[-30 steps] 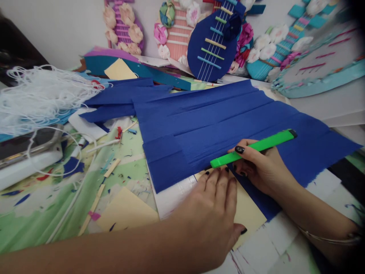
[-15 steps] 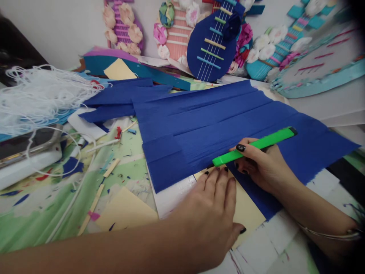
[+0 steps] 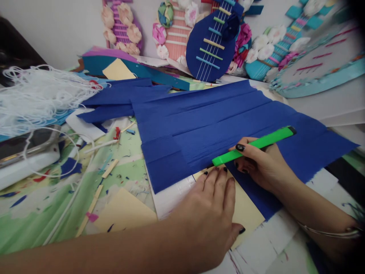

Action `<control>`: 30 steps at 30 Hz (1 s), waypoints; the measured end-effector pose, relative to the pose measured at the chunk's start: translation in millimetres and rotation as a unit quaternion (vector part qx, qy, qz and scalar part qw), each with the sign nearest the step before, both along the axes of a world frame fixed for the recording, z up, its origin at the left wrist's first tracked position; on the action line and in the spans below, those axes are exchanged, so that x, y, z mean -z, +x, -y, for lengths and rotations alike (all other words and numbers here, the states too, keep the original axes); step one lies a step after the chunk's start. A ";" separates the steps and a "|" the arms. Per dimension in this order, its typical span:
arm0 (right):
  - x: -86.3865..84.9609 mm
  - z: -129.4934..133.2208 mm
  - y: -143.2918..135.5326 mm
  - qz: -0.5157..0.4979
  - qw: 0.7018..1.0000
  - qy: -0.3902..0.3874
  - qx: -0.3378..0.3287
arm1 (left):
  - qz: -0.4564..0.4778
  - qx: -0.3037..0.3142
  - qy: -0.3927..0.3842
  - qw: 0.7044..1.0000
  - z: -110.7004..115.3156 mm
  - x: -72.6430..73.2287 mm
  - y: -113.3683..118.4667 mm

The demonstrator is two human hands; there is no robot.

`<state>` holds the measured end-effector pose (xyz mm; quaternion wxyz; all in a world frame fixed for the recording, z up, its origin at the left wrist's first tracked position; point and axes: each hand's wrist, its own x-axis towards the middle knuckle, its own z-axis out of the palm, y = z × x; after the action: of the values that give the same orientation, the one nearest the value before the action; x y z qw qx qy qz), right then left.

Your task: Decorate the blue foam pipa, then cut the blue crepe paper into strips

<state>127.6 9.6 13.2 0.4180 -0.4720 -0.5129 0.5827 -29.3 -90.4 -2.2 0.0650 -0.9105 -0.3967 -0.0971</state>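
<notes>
My right hand (image 3: 258,163) grips a green utility knife (image 3: 273,139), its front end low over the near edge of a blue crepe paper sheet (image 3: 199,121). The blade is barely visible there. My left hand (image 3: 212,205) lies flat, fingers stretched out, pressing on a pale yellow card (image 3: 248,207). Its fingertips reach the card's far edge, just below the knife's front end. Part of the blue paper lies right of the card, under my right hand. White paper (image 3: 182,186) shows beneath the blue sheet and around the card.
At the back stand several decorated guitar-like crafts, one dark blue (image 3: 209,45). Tangled white cord (image 3: 42,99) heaps at the left, above a phone (image 3: 34,140) on a white box. Another yellow card (image 3: 127,211), sticks and paper scraps lie on the green patterned cloth (image 3: 128,163).
The whole view has slid very slightly left. Both hands, the knife and the blue paper keep the same places relative to each other.
</notes>
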 end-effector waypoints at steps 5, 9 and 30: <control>0.0 -1.7 2.1 0.004 1.000 0.007 0.004 | 0.003 -0.005 0.002 1.000 -0.3 0.9 -0.1; -0.4 -1.0 1.4 0.012 1.000 0.011 0.001 | 0.005 -0.003 0.005 1.000 -0.2 1.3 0.3; 3.0 -7.4 10.9 0.003 1.000 0.020 0.012 | 0.008 -0.005 0.001 1.000 -0.7 1.2 -0.3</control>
<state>138.5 16.9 10.2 0.4327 -0.4710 -0.5205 0.5657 -29.7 -89.7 -3.4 0.0631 -0.9076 -0.4017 -0.1047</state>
